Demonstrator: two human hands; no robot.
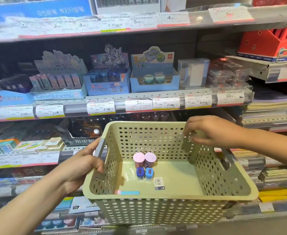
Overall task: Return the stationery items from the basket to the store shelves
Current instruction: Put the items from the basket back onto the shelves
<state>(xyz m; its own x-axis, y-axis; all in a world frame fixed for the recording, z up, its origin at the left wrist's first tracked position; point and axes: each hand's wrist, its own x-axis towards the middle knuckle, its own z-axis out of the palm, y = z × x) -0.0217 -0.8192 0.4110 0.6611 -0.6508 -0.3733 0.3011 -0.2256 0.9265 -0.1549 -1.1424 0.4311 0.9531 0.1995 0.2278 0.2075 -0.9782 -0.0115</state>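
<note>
A pale green perforated basket [207,168] hangs in front of the store shelves. My left hand [83,164] grips its grey left handle [100,146]. My right hand [210,131] hovers over the basket's far right corner with fingers loosely curled, holding nothing that I can make out. On the basket floor stand two pink-capped tubs [144,159], two small blue sharpeners [144,173], a small barcoded item [159,183] and a flat pink-and-blue eraser [127,192].
The middle shelf [139,96] carries display boxes: Sanrio erasers [59,82], a blue box of sharpeners [108,82], a box of round teal items [153,78] and a clear case [192,73]. Notebooks [268,107] are stacked at right. Price tags line the shelf edges.
</note>
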